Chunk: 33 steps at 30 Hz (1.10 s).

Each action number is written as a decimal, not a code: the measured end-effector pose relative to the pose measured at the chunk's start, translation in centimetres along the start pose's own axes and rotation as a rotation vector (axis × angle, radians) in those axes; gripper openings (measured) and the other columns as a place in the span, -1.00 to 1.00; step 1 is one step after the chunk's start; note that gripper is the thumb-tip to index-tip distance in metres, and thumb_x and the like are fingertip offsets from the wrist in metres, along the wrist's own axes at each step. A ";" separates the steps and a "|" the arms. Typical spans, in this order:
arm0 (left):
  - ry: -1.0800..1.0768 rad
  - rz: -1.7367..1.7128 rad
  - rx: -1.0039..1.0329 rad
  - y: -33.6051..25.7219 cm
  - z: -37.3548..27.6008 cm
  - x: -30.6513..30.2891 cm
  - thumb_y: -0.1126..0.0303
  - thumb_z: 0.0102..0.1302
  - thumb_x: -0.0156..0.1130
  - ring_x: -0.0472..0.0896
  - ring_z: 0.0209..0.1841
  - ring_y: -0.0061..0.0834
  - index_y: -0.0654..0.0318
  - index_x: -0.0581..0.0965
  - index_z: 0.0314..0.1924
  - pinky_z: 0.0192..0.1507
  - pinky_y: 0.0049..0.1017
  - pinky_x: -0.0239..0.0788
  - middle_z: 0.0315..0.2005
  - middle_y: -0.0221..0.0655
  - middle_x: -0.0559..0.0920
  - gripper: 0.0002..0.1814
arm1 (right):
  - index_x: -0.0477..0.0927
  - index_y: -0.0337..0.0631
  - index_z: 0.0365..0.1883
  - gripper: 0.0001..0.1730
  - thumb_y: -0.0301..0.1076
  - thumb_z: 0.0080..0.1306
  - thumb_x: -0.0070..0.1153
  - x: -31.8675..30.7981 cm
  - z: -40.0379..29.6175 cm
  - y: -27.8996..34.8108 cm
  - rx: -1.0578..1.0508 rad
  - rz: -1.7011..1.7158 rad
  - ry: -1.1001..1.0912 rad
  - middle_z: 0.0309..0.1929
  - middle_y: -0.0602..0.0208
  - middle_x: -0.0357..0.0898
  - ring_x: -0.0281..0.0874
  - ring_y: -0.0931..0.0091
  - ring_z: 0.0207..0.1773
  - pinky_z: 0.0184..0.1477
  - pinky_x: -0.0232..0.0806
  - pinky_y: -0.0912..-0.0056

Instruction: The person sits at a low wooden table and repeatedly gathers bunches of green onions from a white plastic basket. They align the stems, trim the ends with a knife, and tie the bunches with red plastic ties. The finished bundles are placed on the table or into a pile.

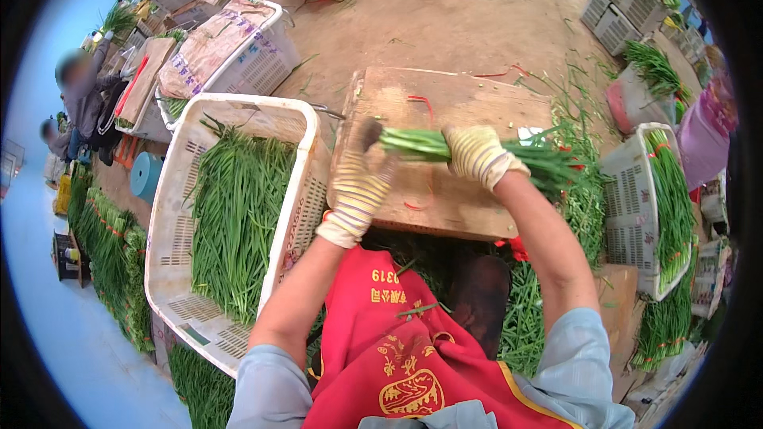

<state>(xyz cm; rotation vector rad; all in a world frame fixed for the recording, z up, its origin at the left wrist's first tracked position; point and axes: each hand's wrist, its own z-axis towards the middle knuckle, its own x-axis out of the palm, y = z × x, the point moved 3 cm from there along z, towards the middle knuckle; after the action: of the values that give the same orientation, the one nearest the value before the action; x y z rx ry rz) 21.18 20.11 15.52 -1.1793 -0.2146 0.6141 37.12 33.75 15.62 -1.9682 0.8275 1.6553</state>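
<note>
In a striped knit glove, my right hand (481,154) is closed around the middle of a bunch of green garlic chives (411,142). The stem ends point left and the leaves trail off to the right, over a wooden board (459,208). My left hand (360,182), gloved alike, is beside the stem ends at the board's left side; its fingers are blurred, and whether they touch the stems I cannot tell. Red ties (424,101) lie on the board. A white plastic crate (307,125) of loose chives (244,220) stands at my left.
Chive scraps (587,190) litter the floor right of the board. A white crate of tied bunches (626,232) stands at the right, with more tied bunches (107,238) at far left. A covered crate (256,59) is beyond the left crate. A co-worker (86,95) sits at upper left.
</note>
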 end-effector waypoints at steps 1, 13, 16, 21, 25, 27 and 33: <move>0.080 0.211 0.075 1.0 0.0 1.1 0.46 0.16 0.34 0.50 0.11 -0.30 0.35 0.31 0.25 0.15 -0.35 0.37 0.01 -0.14 0.54 -0.35 | 0.52 -0.20 -0.21 -0.61 -0.26 -0.01 0.27 2.3 0.9 -0.2 0.004 0.010 0.015 -0.42 0.04 0.64 0.64 0.14 -0.30 -0.26 0.46 0.09; 0.401 0.792 0.291 11.0 0.1 8.7 0.20 0.07 0.31 0.47 0.07 -0.20 0.21 0.45 0.07 0.20 -0.21 0.21 -0.03 -0.19 0.54 -0.45 | 0.33 -0.18 0.19 -0.18 -0.22 -0.07 0.37 4.8 1.3 0.5 -0.058 0.119 -0.090 0.21 0.04 0.35 0.31 0.16 0.24 0.22 0.26 0.15; 0.729 0.895 0.089 9.8 1.9 8.9 0.18 0.03 0.35 0.55 -0.05 -0.24 0.20 0.53 -0.06 0.09 -0.27 0.31 -0.11 -0.23 0.60 -0.53 | 0.26 -0.23 0.26 -0.10 -0.21 -0.07 0.35 8.3 0.3 0.1 -0.050 0.117 -0.205 0.18 0.01 0.37 0.30 0.11 0.22 0.25 0.17 0.08; 0.467 0.743 0.242 9.7 -0.5 7.4 0.10 0.04 0.35 0.47 0.10 -0.24 0.21 0.47 0.07 0.20 -0.25 0.22 0.04 -0.13 0.50 -0.39 | 0.12 -0.28 0.36 0.01 -0.18 -0.04 0.31 11.2 0.4 -1.5 -0.077 0.033 -0.205 0.23 -0.12 0.29 0.24 0.03 0.26 0.30 0.11 0.03; 0.352 0.439 0.171 3.7 -2.4 -1.5 0.05 0.00 0.37 0.33 0.26 -0.11 0.30 0.30 0.26 0.31 -0.21 0.09 0.20 -0.04 0.37 -0.14 | 0.02 -0.21 0.42 0.15 -0.13 -0.09 0.37 8.2 0.2 -0.9 -0.087 -0.054 -0.057 0.37 -0.14 0.10 -0.02 -0.02 0.43 0.39 0.02 0.00; 0.210 0.517 0.139 0.3 -4.3 -10.9 0.10 0.00 0.38 0.32 0.28 -0.10 0.34 0.28 0.28 0.34 -0.26 0.08 0.20 0.00 0.38 -0.13 | 0.05 -0.24 0.41 0.13 -0.11 -0.07 0.36 6.2 0.3 0.9 -0.107 0.006 -0.192 0.38 -0.13 0.10 0.00 -0.01 0.42 0.39 0.03 0.00; -0.304 0.865 -0.746 4.4 -22.4 -39.3 0.13 -0.05 0.48 0.31 0.31 -0.09 0.39 0.19 0.32 0.33 -0.31 0.16 0.25 0.08 0.34 0.00 | 0.29 -0.34 0.25 -0.25 -0.47 0.06 0.27 0.9 -1.6 23.8 -0.576 0.650 -0.262 0.16 -0.09 0.38 0.30 0.05 0.24 0.29 0.18 0.13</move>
<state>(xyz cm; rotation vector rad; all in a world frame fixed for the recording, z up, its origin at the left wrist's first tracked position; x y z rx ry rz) -2.00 -18.46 9.01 -1.9071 -0.1884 1.5667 22.08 15.27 16.17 -1.8493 1.0385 2.7157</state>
